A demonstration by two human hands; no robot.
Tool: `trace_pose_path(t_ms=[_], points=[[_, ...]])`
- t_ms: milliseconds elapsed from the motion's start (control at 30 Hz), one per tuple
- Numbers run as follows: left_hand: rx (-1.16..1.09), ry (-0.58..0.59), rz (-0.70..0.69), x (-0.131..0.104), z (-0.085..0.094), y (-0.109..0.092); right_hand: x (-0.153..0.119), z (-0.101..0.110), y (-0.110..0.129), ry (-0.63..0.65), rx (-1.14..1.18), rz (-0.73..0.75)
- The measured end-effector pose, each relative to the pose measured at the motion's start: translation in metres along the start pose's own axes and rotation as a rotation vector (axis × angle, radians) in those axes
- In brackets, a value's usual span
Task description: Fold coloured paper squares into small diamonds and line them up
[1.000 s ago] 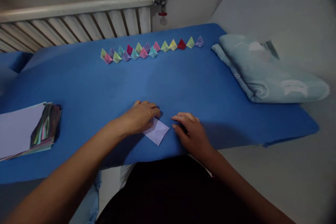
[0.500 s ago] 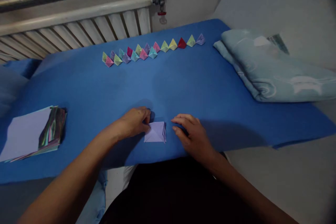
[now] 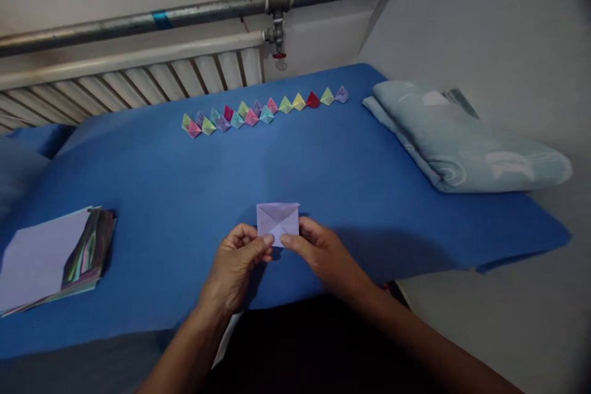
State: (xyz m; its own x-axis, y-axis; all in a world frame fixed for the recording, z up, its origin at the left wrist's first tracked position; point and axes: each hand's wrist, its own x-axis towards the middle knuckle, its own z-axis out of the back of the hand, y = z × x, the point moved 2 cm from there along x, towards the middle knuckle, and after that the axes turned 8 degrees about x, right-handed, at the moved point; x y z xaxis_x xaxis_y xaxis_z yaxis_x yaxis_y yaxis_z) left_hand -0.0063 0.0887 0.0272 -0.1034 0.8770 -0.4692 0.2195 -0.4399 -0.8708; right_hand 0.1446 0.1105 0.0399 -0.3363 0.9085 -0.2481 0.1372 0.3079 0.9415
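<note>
A small folded purple paper (image 3: 278,217) with diagonal creases is held up above the blue cloth, near its front edge. My left hand (image 3: 237,258) pinches its lower left part, thumb on the front face and fingers behind. On the other side, my right hand (image 3: 323,252) grips the lower right part, its thumb also on the front. The two thumb tips lie close together at the paper's lower middle. The fingers behind the paper are partly hidden.
Several small folded paper pieces (image 3: 252,117) in many colours stand in rows at the back of the blue cloth (image 3: 184,178). A stack of paper sheets (image 3: 44,252) lies at left, a folded pale green blanket (image 3: 462,141) at right. Behind is a radiator (image 3: 161,77).
The purple paper has come up off the cloth and now shows a different face. My right hand has moved left and taken hold of it. The view has tilted upward.
</note>
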Motion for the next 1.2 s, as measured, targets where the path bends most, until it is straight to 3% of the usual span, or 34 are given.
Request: trace_pose_path(t_ms=[167,333,500,967,1067,1200], points=[[-0.014,0.057,0.001,-0.003,-0.003,0.004,0.007,-0.005,-0.006,-0.109,0.013,-0.026],[0.157,0.190,-0.061,-0.002,0.007,-0.012,0.002,0.001,-0.005,-0.043,-0.085,-0.054],[0.300,0.409,0.022,0.002,0.010,-0.022,0.001,0.002,-0.003,0.017,-0.186,-0.056],[0.319,0.365,-0.087,0.007,0.000,-0.012,0.001,0.005,0.003,-0.003,-0.327,0.086],[0.424,0.291,-0.183,0.008,0.001,-0.011,0.001,0.007,0.004,-0.005,-0.467,0.225],[0.633,0.184,-0.392,0.010,0.007,-0.020,0.005,0.011,0.002,0.048,-0.736,0.556]])
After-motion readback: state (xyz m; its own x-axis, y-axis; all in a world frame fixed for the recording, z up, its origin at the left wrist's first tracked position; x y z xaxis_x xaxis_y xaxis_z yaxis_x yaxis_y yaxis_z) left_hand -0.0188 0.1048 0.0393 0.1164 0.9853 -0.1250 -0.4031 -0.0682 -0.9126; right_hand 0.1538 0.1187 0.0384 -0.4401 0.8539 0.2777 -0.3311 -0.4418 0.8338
